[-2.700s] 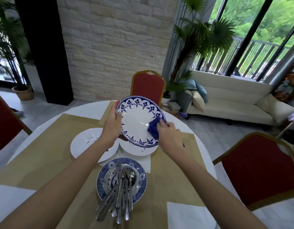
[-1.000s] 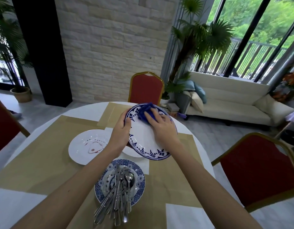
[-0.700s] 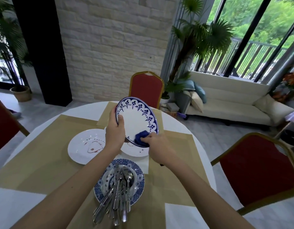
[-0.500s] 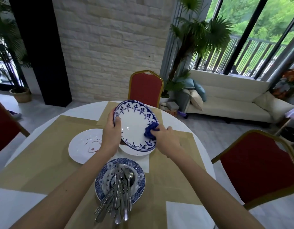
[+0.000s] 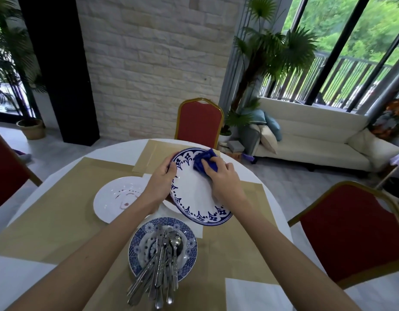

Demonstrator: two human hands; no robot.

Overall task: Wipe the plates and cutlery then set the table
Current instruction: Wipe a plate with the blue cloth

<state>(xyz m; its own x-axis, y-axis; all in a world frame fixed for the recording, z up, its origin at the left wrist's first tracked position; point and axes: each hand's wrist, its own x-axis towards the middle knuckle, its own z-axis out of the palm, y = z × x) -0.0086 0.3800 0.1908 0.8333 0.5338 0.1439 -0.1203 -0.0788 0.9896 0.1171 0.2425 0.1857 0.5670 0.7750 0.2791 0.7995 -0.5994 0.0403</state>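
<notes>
Plate (image 5: 195, 194), tilted, gripped at its rim by left hand (image 5: 161, 180); right hand (image 5: 223, 179) presses bunched cloth (image 5: 204, 161) on it.

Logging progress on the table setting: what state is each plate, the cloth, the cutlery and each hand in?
Blue-rimmed plate: lifted, tilted.
Cloth: bunched on that plate's far rim.
Left hand: grips that plate's edge.
Right hand: grips the cloth.
White plate: lying flat, reddish marks.
Cutlery: piled on the patterned plate.

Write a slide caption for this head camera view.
Left hand holds a blue-rimmed plate while the right hand wipes it with a blue cloth.
</notes>
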